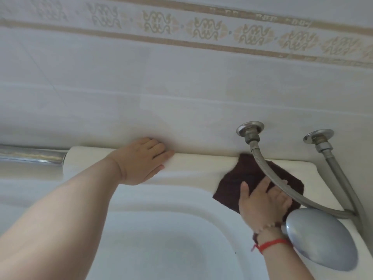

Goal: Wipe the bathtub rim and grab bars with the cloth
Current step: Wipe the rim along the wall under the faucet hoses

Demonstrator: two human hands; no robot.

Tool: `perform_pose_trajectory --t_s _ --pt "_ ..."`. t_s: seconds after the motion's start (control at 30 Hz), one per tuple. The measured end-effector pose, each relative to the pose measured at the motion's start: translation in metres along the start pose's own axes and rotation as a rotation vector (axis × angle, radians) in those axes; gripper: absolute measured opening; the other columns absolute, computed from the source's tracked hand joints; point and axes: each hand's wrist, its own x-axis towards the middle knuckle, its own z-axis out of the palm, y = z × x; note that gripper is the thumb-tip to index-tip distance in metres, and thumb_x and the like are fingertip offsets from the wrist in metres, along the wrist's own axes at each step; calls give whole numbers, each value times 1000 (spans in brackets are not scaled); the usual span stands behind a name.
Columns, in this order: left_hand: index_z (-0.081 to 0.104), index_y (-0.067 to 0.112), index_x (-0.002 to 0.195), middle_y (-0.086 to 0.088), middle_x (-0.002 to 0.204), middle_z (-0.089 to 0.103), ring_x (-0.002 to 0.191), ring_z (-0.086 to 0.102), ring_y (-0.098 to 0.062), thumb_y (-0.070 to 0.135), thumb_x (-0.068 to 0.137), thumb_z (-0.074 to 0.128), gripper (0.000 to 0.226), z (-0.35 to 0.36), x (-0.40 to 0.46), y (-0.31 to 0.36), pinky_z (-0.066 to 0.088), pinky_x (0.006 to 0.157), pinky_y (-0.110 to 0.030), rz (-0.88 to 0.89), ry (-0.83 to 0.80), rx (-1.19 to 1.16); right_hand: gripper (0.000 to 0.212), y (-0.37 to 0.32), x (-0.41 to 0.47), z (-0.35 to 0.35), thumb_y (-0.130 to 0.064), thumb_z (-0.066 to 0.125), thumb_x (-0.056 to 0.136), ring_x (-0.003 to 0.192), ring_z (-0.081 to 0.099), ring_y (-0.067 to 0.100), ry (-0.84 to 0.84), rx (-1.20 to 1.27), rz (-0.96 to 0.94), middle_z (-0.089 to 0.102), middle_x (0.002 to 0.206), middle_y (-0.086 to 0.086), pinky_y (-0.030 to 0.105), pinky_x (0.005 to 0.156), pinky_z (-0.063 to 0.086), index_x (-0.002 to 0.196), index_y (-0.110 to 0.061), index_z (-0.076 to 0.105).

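A dark brown cloth [244, 178] lies spread flat on the white bathtub rim [197, 168] at the far corner, under a braided metal hose [268, 176]. My right hand [262, 201] presses down on the cloth's near part with fingers spread, the hose crossing just beyond the fingertips. My left hand [143, 160] rests palm down on the rim against the wall, fingers apart, holding nothing. A chrome grab bar [32, 156] runs along the wall at the far left, beside the rim's end.
Two chrome wall fittings [250, 128] [319, 136] feed hoses that drop to the rim's right corner. A grey oval shower head [321, 237] lies on the rim just right of my right wrist. The white tub basin [161, 239] opens below. Tiled wall behind.
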Motion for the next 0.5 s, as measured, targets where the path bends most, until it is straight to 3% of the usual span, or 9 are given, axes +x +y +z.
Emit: perform_pose_trajectory --t_s 0.07,0.1,0.17,0.23,0.3,0.37,0.43,0.5 --pt "56 5 110 -11 87 67 73 65 -29 31 99 6 58 -1 0 0 34 79 -34 -1 -12 2 68 -29 -6 7 -37 27 99 138 8 50 21 51 -14 8 147 40 57 111 9 147 3 1" --pt "54 6 112 -11 87 67 73 65 -29 31 99 6 56 0 0 0 34 79 -35 -6 -15 3 66 -45 -13 13 -29 34 95 132 21 56 107 73 -62 20 140 45 61 106 19 144 8 13" --pt "49 7 113 -11 88 68 74 65 -29 31 99 5 52 -1 0 1 34 80 -36 -13 -15 -3 70 -71 -29 31 -30 47 77 115 43 58 200 148 -188 42 123 48 60 97 34 134 9 34" --pt "50 7 112 -12 88 68 74 66 -30 31 99 5 53 -2 1 1 34 80 -36 -17 -7 -11 67 -76 -47 37 -34 44 76 117 42 54 131 171 -326 45 123 45 57 97 27 132 2 35" --pt "52 7 112 -12 88 68 74 66 -30 31 99 5 54 -2 1 1 35 81 -36 -19 -5 -6 60 -60 -47 40 -42 27 91 118 44 54 102 152 -366 44 125 44 56 98 26 134 -2 37" --pt "50 7 112 -11 88 68 74 66 -30 31 99 5 52 -2 1 1 35 81 -35 -20 -3 -2 71 -35 -32 25 -51 12 96 127 34 55 64 134 -220 31 135 45 56 104 26 142 1 28" --pt "49 7 112 -12 87 68 74 66 -30 31 99 5 52 0 1 1 35 81 -35 -17 2 -5 75 -17 -13 10 -52 14 96 140 2 48 -12 73 -80 1 147 40 52 113 7 148 -2 -4" --pt "54 6 111 -12 87 68 74 66 -31 31 99 6 56 2 1 0 35 81 -35 -8 0 -9 71 -17 -6 9 -49 16 97 140 -9 46 -15 71 -38 -9 148 37 53 113 -3 147 -10 -17"
